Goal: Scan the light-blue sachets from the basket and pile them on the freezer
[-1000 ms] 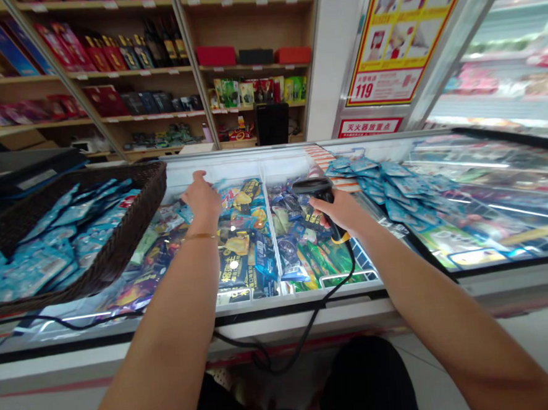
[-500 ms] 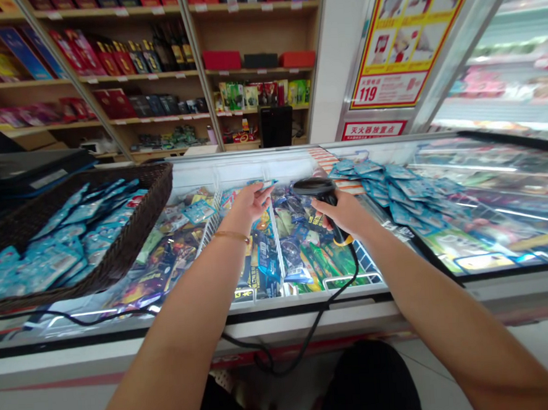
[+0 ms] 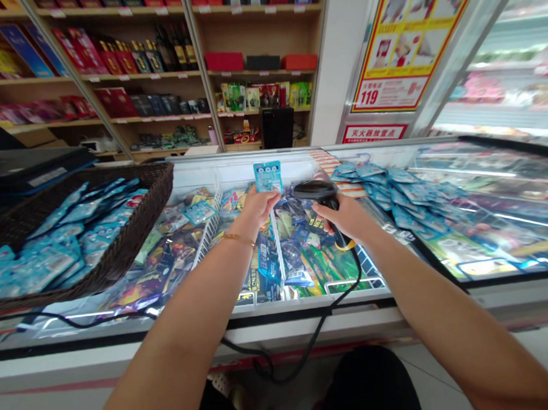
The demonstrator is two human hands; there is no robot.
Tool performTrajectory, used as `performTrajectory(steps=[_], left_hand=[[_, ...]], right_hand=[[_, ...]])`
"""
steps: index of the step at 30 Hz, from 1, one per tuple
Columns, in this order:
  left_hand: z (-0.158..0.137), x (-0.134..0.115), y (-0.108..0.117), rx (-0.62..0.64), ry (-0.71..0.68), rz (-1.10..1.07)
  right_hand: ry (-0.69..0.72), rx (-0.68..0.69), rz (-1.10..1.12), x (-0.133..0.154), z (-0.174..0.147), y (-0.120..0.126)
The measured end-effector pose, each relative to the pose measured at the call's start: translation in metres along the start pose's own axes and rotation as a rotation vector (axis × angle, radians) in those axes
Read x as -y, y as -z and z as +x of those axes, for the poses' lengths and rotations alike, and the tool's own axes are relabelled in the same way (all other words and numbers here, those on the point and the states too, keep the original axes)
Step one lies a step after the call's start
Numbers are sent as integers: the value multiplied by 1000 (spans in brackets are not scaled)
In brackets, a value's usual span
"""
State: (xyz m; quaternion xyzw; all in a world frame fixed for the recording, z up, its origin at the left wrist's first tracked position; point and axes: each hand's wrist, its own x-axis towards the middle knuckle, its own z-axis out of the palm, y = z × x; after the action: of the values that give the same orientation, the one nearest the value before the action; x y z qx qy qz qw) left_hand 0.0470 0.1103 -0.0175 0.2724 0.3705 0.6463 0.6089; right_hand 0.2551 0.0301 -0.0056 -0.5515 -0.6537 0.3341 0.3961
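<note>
Over the middle of the chest freezer, my left hand [image 3: 261, 207] pinches a small light-blue packet [image 3: 268, 175] by its lower edge, its face turned towards me. To the right, my right hand [image 3: 344, 216] is wrapped round the handle of a black barcode scanner [image 3: 317, 191]. The scanner's head points left, close beside the packet but apart from it. From the scanner's base a black cable [image 3: 320, 316] hangs down over the freezer's front edge. Similar blue packets [image 3: 405, 191] lie in a loose pile on the glass lid to the right.
A dark brown wicker basket [image 3: 159, 187] with several blue packets stands at the left. Inside the freezer, white wire dividers [image 3: 207, 234] separate bagged frozen goods [image 3: 321, 261]. Wooden shelves [image 3: 155, 76] with boxes and bottles line the back, beside a yellow-and-red poster [image 3: 412, 42].
My left hand has turned the blue packet from nearly edge-on to upright, so its face now shows. The right hand and scanner have barely moved.
</note>
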Motion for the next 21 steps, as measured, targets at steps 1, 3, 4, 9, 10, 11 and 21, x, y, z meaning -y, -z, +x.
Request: performTrajectory(steps=[1, 3, 4, 9, 10, 11, 21], left_hand=[[0, 0, 0, -3, -7, -13], [0, 1, 1, -6, -30, -38], [1, 1, 1, 0, -43, -35], [3, 8, 5, 59, -136, 145], [4, 9, 5, 55, -161, 167], [5, 10, 6, 51, -182, 178], [6, 9, 7, 48, -221, 186]], right_hand=[[0, 2, -3, 0, 0, 0], [-1, 3, -8, -1, 0, 0], [-2, 2, -8, -1, 0, 0], [7, -9, 9, 2, -2, -2], [10, -14, 12, 3, -3, -2], [14, -20, 14, 4, -3, -3], [33, -22, -15, 15, -10, -1]])
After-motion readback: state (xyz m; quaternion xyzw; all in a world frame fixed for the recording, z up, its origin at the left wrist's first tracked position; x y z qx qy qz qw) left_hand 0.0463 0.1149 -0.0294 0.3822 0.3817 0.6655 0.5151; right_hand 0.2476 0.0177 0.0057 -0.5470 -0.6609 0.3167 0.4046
